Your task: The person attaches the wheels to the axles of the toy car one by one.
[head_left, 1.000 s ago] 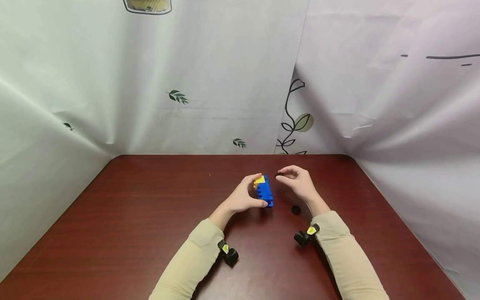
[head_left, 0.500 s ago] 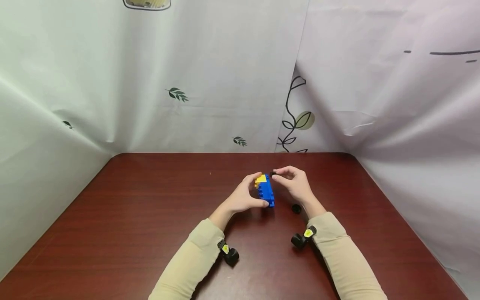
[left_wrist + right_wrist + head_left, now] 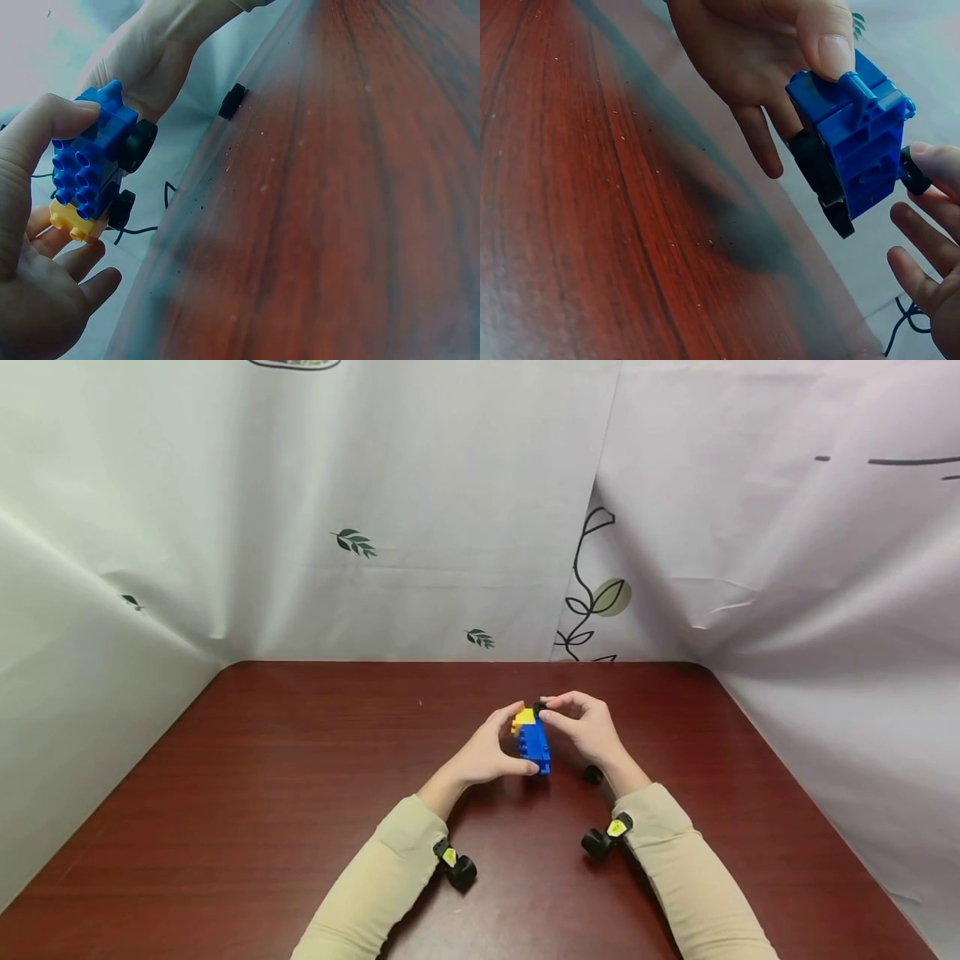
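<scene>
A toy car (image 3: 535, 745) of blue bricks with a yellow brick at its far end is held above the table. My left hand (image 3: 483, 755) grips it from the left, thumb on the near end and fingers at the yellow end. With thumb and fingertips, my right hand (image 3: 591, 728) pinches a small black wheel (image 3: 913, 171) against a peg on the car's right side. Black wheels (image 3: 816, 166) sit on the opposite side, and the right wrist view shows the ribbed blue underside (image 3: 871, 161). A loose black wheel (image 3: 593, 774) lies on the table beside my right wrist.
The reddish-brown wooden table (image 3: 315, 777) reaches back to white printed sheeting (image 3: 450, 510), which also hangs along both sides. Wrist cameras are strapped over both sleeves. Thin black lines (image 3: 900, 322) show beyond the car in the right wrist view.
My right hand has moved left with the pinched wheel, from a gap beside the car to contact with its far right side. The left hand and car have barely shifted.
</scene>
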`<state>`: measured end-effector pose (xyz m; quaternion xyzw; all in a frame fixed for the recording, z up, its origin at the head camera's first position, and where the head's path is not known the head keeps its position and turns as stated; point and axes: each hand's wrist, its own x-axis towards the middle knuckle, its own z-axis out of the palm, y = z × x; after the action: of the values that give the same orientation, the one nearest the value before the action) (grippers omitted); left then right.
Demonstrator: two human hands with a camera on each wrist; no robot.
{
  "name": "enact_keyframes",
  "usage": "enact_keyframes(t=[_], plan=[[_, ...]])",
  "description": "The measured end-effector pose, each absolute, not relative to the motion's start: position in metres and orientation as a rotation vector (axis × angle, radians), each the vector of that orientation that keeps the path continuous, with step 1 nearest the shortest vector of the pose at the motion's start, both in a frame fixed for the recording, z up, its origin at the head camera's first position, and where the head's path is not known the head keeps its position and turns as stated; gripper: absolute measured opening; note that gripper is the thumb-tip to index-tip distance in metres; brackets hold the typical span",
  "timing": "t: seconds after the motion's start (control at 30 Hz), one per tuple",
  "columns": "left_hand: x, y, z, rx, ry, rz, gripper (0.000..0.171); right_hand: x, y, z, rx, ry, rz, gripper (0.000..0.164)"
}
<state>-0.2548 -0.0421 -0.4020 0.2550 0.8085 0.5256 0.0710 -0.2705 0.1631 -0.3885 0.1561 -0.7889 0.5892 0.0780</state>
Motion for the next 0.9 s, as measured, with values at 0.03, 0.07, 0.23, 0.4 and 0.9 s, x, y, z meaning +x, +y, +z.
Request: enact_keyframes(t=[0.03, 0.07, 0.23, 0.4, 0.9], plan=[[-0.255, -0.042, -0.401, 0.765, 2.431, 1.58, 0.095, -0.271, 0.163, -0.388, 0.48, -2.361, 1.758, 0.026], [-0.255, -0.041, -0.4, 0.767, 2.43, 1.581, 0.095, -0.271, 0.163, -0.387, 0.491, -2.366, 1.745, 0.026], [-0.256, -0.04, -0.398, 0.77, 2.422, 1.583, 0.096, -0.271, 0.162, -0.386, 0.505, -2.396, 1.713, 0.03], [-0.25, -0.04, -0.4, 0.778, 2.42, 1.598, 0.095, -0.266, 0.159, -0.388, 0.422, -2.379, 1.819, 0.032], [-0.246, -0.033, -0.401, 0.913, 2.518, 1.595, 0.1, -0.261, 0.147, -0.382, 0.094, -2.38, 2.395, 0.044]])
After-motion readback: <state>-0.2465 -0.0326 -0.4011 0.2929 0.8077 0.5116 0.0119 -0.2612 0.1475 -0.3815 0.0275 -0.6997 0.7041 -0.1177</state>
